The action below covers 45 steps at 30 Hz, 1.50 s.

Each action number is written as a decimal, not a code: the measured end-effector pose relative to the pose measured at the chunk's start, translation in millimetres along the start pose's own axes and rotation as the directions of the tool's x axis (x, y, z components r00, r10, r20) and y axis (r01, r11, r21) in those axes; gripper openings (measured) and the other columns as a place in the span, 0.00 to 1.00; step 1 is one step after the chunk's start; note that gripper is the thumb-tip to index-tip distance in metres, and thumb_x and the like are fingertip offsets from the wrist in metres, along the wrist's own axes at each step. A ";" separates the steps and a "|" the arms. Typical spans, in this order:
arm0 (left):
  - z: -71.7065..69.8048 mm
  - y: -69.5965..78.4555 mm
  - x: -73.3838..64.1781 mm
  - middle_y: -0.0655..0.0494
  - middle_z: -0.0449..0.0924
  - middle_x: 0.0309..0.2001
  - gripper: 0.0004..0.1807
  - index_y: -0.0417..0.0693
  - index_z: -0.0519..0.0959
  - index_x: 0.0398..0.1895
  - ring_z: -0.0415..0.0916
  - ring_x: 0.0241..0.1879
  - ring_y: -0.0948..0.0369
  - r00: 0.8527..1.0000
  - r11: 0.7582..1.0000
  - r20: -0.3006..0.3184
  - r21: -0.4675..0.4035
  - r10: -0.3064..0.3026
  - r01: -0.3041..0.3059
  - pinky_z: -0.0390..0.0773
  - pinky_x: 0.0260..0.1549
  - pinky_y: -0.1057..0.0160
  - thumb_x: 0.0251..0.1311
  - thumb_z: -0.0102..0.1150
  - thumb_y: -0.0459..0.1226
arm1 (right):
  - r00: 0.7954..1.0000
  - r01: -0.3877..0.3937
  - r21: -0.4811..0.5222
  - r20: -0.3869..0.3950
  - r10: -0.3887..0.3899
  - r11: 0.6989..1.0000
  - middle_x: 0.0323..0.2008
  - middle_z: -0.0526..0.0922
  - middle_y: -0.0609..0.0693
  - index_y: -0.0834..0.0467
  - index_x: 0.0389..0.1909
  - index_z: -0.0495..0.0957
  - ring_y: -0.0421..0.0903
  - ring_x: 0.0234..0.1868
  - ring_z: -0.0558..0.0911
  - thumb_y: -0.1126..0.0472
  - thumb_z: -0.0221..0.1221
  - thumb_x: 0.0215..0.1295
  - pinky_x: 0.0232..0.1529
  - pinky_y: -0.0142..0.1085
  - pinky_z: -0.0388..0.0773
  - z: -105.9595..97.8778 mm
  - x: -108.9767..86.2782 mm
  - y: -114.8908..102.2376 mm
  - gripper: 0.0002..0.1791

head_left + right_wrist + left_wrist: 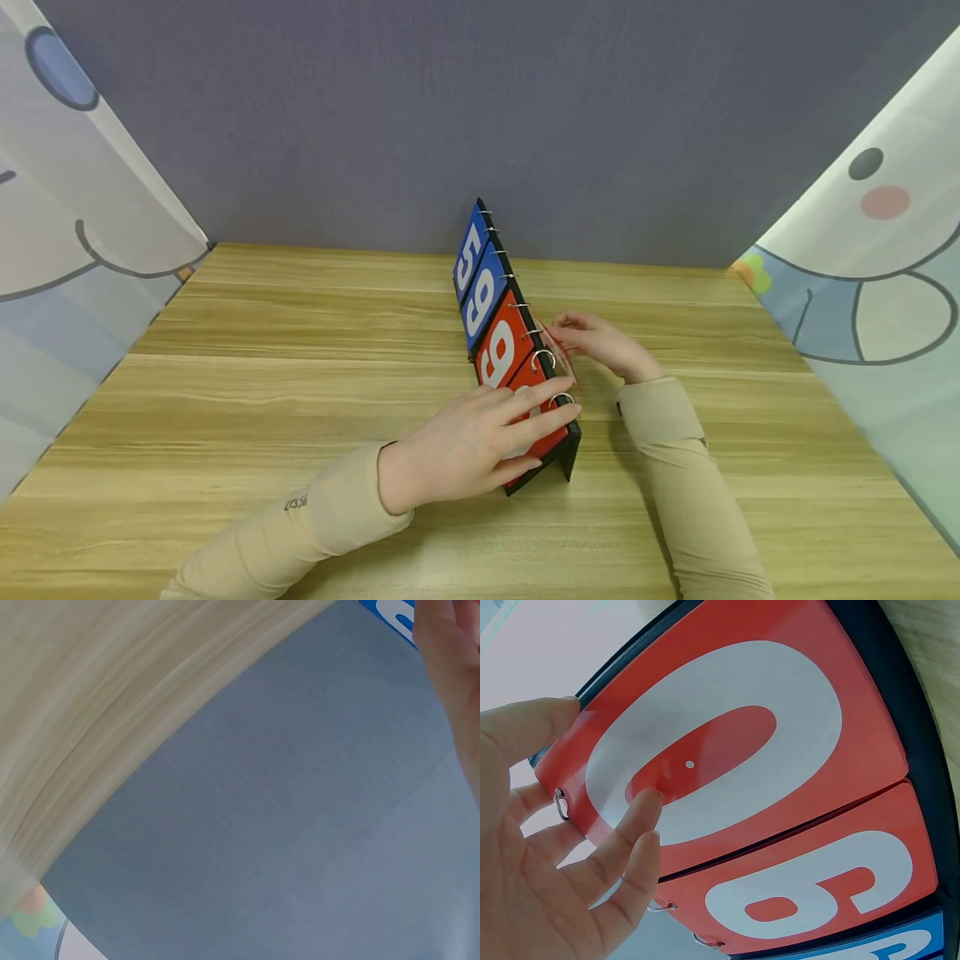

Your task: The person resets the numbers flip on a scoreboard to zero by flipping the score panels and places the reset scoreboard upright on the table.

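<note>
A tabletop flip scoreboard (495, 321) stands tilted on its support, with blue and red number cards on metal rings. Its blue cards show 5 and what looks like 9 or 6; the red card beside them (810, 889) shows a similar digit. On the end red card, a 0 (802, 742) faces my left hand (468, 446). My left fingers are spread across that card and the ringed top edge, with fingertips touching the front. Behind the board, my right hand (600, 343) pinches a red number card (557, 346) turned over to the back; its fingertips are partly hidden.
The scoreboard stands on a wood-grain table (262, 375). A grey-blue wall panel (480, 125) rises behind the table. Cartoon-printed cloths (900, 317) hang along both sides.
</note>
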State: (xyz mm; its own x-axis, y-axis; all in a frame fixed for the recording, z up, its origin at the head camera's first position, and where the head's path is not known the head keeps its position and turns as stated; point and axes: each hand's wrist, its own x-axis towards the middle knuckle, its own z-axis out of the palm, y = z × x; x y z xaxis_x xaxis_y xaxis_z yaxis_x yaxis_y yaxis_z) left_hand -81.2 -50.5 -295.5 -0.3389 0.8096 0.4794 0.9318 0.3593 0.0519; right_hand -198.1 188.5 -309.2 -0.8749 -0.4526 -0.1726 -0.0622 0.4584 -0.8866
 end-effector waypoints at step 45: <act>-0.2 0.3 -0.5 0.54 0.60 0.70 0.33 0.52 0.66 0.67 0.75 0.41 0.65 1.000 1.000 -0.002 -0.005 -0.004 0.004 0.75 0.42 0.63 0.58 0.63 0.43 | 0.964 -0.027 0.240 -0.251 0.089 0.970 0.39 0.75 0.44 0.56 0.53 0.67 0.37 0.34 0.79 0.56 0.54 0.68 0.34 0.29 0.79 -43.0 -34.9 -12.1 0.16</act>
State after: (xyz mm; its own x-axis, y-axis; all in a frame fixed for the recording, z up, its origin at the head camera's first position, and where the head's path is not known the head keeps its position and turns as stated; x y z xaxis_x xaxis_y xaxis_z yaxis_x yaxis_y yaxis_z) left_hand -80.7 -50.9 -295.5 -0.3422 0.8074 0.4806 0.9311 0.3601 0.0581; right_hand -187.5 231.6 -274.0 -0.9695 -0.2029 -0.1377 0.0789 0.2735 -0.9586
